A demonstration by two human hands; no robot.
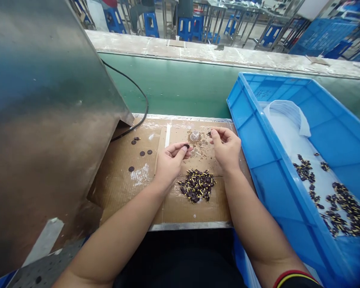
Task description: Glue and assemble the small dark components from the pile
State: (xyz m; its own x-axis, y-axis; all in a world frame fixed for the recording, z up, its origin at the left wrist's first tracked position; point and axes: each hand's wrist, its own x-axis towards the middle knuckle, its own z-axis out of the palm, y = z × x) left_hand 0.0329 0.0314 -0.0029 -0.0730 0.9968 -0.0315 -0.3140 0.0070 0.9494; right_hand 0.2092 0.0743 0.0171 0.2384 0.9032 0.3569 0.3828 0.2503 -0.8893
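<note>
Between the thumb and fingers of my left hand point(171, 160) is a small dark round disc point(186, 146). My right hand point(226, 146) pinches a small dark piece with thin prongs point(209, 133), too small to name exactly. A small transparent cup point(195, 135) stands on the stained cardboard, between and just beyond the hands. Nearer my body lies a heap of small dark brown and yellow parts point(197, 186). Several loose dark discs point(131, 169) are scattered on the cardboard to the left.
A large blue crate point(252, 132) on the right holds white sheeting and many similar parts. On the left rises a metal housing point(48, 120), with a black cable point(144, 96) behind it. A green belt point(180, 80) runs across the back, beyond the cardboard point(117, 196).
</note>
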